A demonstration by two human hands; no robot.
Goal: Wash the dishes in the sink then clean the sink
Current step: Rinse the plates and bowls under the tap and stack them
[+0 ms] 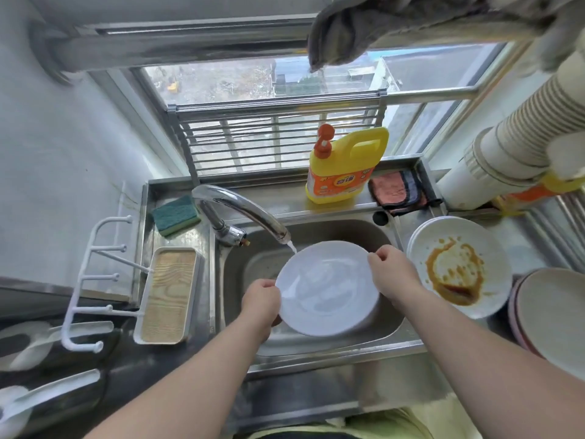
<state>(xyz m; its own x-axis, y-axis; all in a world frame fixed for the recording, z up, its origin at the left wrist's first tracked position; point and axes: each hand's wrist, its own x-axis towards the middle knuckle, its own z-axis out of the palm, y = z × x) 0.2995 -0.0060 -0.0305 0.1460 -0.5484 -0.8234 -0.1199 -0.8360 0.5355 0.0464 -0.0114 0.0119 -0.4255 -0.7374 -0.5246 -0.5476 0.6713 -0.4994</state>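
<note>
I hold a white plate (326, 288) over the steel sink (392, 327), tilted under the tap (240, 210), whose thin stream of water lands on the plate's upper left rim. My left hand (261, 301) grips the plate's left edge. My right hand (391, 274) grips its upper right edge. To the right of the sink a stack of white plates (459, 267) sits on the counter, the top one smeared with brown sauce.
A yellow detergent bottle (345, 164) and a pink cloth (397, 191) sit on the ledge behind the sink. A green sponge (175, 215) lies back left, above a wood-lined tray (167, 296). More plates (552, 315) and stacked paper cups (512, 147) stand at the right.
</note>
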